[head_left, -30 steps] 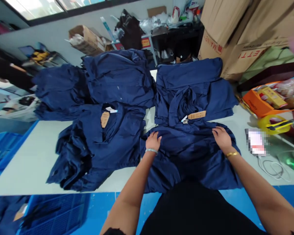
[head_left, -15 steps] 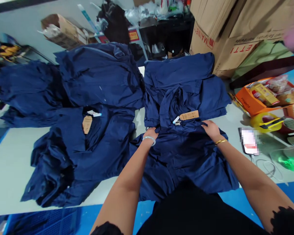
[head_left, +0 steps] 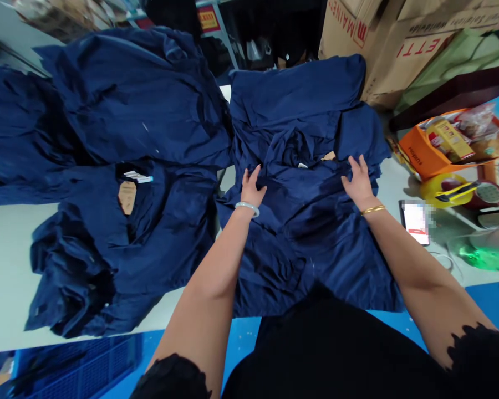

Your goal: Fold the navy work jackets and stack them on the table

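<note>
In front of me a navy garment (head_left: 303,233) lies spread over the table's near edge, its upper part against a folded navy stack (head_left: 299,102). My left hand (head_left: 253,190), wearing a pale bangle, is over the garment's left upper part with fingers spread. Over its right upper part is my right hand (head_left: 359,180), also open, with a gold bracelet. Whether the palms touch the cloth I cannot tell. Between the hands a brown tag (head_left: 328,157) and a white label (head_left: 302,165) peek out, mostly covered by cloth.
To the left lies another navy garment (head_left: 149,233) with a brown tag (head_left: 127,197); behind it rises a navy pile (head_left: 137,100). On the right are a phone (head_left: 415,221), a yellow tape roll (head_left: 444,191), an orange box (head_left: 432,152) and a green bottle (head_left: 482,257). Cartons (head_left: 382,55) stand behind.
Both hands have let go of the garment's upper edge and opened. The cloth has come over most of the brown tag and label. The camera view has tilted down.
</note>
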The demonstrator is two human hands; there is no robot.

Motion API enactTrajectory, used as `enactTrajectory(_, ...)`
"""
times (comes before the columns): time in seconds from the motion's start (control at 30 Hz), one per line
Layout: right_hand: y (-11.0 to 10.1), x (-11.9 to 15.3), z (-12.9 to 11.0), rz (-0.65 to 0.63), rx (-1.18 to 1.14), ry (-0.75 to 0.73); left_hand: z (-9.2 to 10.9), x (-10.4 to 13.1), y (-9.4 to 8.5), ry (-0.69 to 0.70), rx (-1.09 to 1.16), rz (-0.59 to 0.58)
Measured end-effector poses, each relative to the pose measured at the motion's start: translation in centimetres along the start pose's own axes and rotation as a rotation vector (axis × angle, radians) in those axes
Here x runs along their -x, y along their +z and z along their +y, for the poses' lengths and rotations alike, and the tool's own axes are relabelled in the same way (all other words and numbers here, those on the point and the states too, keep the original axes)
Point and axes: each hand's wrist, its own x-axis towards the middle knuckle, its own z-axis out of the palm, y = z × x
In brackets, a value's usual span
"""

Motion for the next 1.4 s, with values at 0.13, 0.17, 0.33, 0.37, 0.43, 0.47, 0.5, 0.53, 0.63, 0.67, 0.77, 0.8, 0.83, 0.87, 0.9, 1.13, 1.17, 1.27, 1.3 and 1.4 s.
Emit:
enactTrajectory(0.13,0.0,9.3,-4.2,-0.182,0.133,-0.197,2.3,6.9,-0.1,0.046,-0.114,-0.133)
enactTrajectory(0.17,0.1,12.4,-5.2,-0.25,0.145,-0.24,2.7,9.7,-0.1,0.054,-0.157,-0.145)
enactTrajectory(0.33,2.1,23.5,-6.2,-0.576,0.187,-0.234,1.8,23.6,1.1,-0.081,-0.448,-0.363)
enactTrajectory(0.37,2.2,24.1,-5.5,-0.587,0.207,-0.186,1.2,25.4,1.4,-0.132,-0.491,-0.395)
enactTrajectory(0.43,2.0,23.7,-3.6,-0.547,0.264,-0.079,0.2,27.6,1.9,-0.185,-0.542,-0.444)
enactTrajectory(0.47,1.5,22.9,-2.4,-0.506,0.298,-0.019,-0.1,28.0,2.1,-0.191,-0.557,-0.458)
enactTrajectory(0.5,0.8,21.9,-1.3,-0.463,0.334,0.048,-0.4,28.2,2.2,-0.188,-0.566,-0.465)
enactTrajectory(0.53,0.0,20.8,-0.3,-0.426,0.364,0.121,-0.5,28.2,2.2,-0.182,-0.573,-0.469)
enactTrajectory(0.63,-2.4,18.2,1.3,-0.331,0.404,0.316,-0.6,27.9,2.0,-0.174,-0.565,-0.482)
enactTrajectory(0.67,-2.9,17.7,1.0,-0.264,0.409,0.352,-0.6,27.8,1.8,-0.171,-0.552,-0.491)
enactTrajectory(0.77,-2.9,18.3,-2.4,-0.033,0.38,0.293,-1.2,28.1,1.1,-0.149,-0.492,-0.506)
enactTrajectory(0.8,-2.2,19.2,-4.4,-0.028,0.335,0.214,-1.5,28.2,0.9,-0.133,-0.466,-0.507)
enactTrajectory(0.83,-1.3,20.2,-6.5,-0.086,0.271,0.121,-1.8,28.4,0.6,-0.111,-0.439,-0.502)
enactTrajectory(0.87,-0.1,21.5,-8.7,-0.202,0.195,0.023,-2.2,28.6,0.3,-0.086,-0.414,-0.488)
enactTrajectory(0.9,1.3,22.8,-10.9,-0.355,0.124,-0.062,-2.5,28.8,0.1,-0.062,-0.392,-0.463)
enactTrajectory(1.13,8.3,26.0,-17.3,-0.793,0.027,-0.091,-5.1,30.1,-1.2,-0.12,-0.308,-0.105)
enactTrajectory(1.17,8.1,25.2,-16.5,-0.787,-0.02,-0.104,-5.6,30.3,-1.2,-0.143,-0.29,-0.07)
enactTrajectory(1.27,5.7,22.1,-11.9,-0.591,-0.156,-0.013,-6.9,30.7,-1.2,-0.188,-0.254,-0.02)
enactTrajectory(1.3,4.6,21.1,-10.0,-0.488,-0.17,0.088,-7.2,30.8,-1.1,-0.196,-0.249,-0.018)
enactTrajectory(1.4,1.5,19.3,-4.8,-0.38,-0.064,0.347,-7.7,30.7,-0.7,-0.201,-0.226,-0.04)
